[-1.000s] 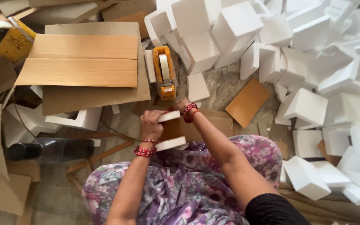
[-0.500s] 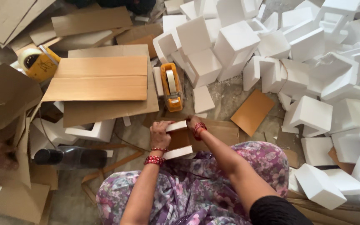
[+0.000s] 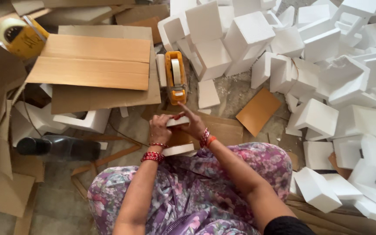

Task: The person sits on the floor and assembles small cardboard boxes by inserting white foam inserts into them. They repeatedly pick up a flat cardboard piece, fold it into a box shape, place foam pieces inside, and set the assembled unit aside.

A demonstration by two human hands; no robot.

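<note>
Now both hands grip a small foam-and-cardboard bundle [image 3: 177, 135] over the lap: left hand [image 3: 159, 129] clasps its left end, right hand [image 3: 193, 124] its top, forefinger out. Orange tape dispenser [image 3: 176, 77] lies just ahead on the floor, foam blocks [image 3: 323, 65] heaped right. Looks like mid-assembly; taping probably follows, needing one hand freed.

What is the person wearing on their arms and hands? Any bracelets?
Yes! The left hand has red bangles round the wrist, a thin one and a thicker stack. The right hand wears red bangles too, and its nails look painted red. Both forearms are bare. A black sleeve shows high on the right arm. No gloves, and no rings that I can make out.
</note>
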